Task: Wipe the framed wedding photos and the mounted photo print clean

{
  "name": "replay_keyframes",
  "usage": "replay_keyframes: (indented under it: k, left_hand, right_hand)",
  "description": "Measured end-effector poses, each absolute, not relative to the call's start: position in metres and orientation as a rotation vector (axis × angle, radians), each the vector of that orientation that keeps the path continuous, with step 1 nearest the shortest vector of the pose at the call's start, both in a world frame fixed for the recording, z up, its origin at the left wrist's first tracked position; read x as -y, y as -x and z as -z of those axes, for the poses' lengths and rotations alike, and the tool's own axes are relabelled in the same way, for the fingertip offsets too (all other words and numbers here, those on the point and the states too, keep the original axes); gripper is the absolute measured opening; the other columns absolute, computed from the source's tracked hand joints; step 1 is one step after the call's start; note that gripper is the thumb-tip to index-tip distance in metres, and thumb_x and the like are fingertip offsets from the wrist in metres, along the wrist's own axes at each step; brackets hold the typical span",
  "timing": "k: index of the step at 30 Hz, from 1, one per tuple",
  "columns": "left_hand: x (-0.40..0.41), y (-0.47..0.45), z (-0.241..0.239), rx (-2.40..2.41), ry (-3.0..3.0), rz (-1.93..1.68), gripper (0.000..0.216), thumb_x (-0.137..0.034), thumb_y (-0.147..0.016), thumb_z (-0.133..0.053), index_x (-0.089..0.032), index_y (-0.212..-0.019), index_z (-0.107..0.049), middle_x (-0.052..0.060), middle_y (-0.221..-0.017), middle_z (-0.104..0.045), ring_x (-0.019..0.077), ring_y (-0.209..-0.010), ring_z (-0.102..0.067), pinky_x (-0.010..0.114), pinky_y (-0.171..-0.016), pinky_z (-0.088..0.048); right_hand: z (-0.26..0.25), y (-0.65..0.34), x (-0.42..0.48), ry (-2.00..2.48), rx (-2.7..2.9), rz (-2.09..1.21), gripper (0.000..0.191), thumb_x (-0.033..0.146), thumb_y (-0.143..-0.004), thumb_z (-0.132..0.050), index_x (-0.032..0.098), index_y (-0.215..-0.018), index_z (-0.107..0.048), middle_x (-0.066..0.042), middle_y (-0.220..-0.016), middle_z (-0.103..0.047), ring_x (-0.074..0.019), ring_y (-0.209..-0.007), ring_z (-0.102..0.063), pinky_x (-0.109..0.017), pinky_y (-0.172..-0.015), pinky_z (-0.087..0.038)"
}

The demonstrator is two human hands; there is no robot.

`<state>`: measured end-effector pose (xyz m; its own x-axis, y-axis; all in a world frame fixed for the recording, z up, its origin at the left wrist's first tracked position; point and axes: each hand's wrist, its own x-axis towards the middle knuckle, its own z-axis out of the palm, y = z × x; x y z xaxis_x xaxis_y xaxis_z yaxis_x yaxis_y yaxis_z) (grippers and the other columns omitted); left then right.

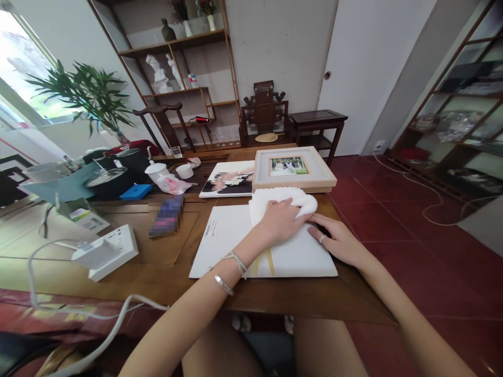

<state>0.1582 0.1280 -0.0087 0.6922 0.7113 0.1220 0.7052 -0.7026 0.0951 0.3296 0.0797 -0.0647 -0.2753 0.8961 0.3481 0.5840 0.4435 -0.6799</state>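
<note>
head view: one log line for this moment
left hand: holds white cloth | right hand: flat on white album | framed photo: beyond cloth

Wooden table [165, 235] carries a framed photo [294, 168] at the far edge and a white power strip [106, 252] at left; potted plant [84, 94] behind.

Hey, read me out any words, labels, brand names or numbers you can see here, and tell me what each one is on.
Nothing here reads clearly.
White album, under the left hand and its white cloth: small dark print near the upper left corner, too small to read.
Green and white box: printed label, too small to read.
Flat object beside the album: blurred out, unreadable.
Framed photo: no lettering shows.
</note>
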Motion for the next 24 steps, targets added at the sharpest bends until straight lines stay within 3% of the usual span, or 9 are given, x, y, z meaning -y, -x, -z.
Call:
replay_keyframes:
  k: [7,12,17,24]
  left_hand:
    - [-0.092,-0.148,0.021,-1.208,-2.974,-0.242,0.041,-0.035,-0.095,-0.033,-0.015,-0.108,-0.066,0.012,-0.139,-0.049,0.0309,-0.132,-0.036,0.055,-0.103,-0.033]
    - [-0.039,-0.143,0.022,-1.013,-3.076,-0.212,0.033,-0.034,-0.091,-0.042,-0.019,-0.103,-0.069,0.009,-0.146,-0.039,0.0353,-0.135,-0.030,0.060,-0.105,-0.029]
    - [0.005,-0.126,0.018,-0.934,-3.068,-0.191,0.030,-0.032,-0.090,-0.045,-0.020,-0.099,-0.071,0.008,-0.148,-0.036,0.0359,-0.137,-0.029,0.060,-0.104,-0.031]
    - [-0.017,-0.106,0.010,-1.097,-2.966,-0.162,0.028,-0.032,-0.090,-0.046,-0.021,-0.098,-0.069,0.004,-0.144,-0.044,0.0301,-0.133,-0.037,0.056,-0.105,-0.035]
  right_hand:
    - [0.062,-0.329,-0.078,1.292,1.720,-0.478,0.021,0.034,-0.088,-0.047,0.024,-0.100,-0.061,-0.006,-0.098,-0.067,-0.0263,-0.087,-0.063,-0.039,-0.076,-0.051]
    - [0.061,-0.328,-0.076,1.163,1.724,-0.438,0.020,0.036,-0.088,-0.050,0.026,-0.100,-0.062,-0.007,-0.116,-0.060,-0.0276,-0.108,-0.057,-0.040,-0.089,-0.048]
    - [0.064,-0.326,-0.077,1.210,1.831,-0.541,0.031,0.036,-0.091,-0.048,0.023,-0.115,-0.062,-0.007,-0.125,-0.060,-0.0258,-0.117,-0.054,-0.045,-0.102,-0.040]
    - [0.071,-0.327,-0.082,1.243,1.968,-0.510,0.035,0.035,-0.093,-0.044,0.022,-0.119,-0.062,-0.007,-0.132,-0.056,-0.0254,-0.127,-0.046,-0.049,-0.109,-0.033]
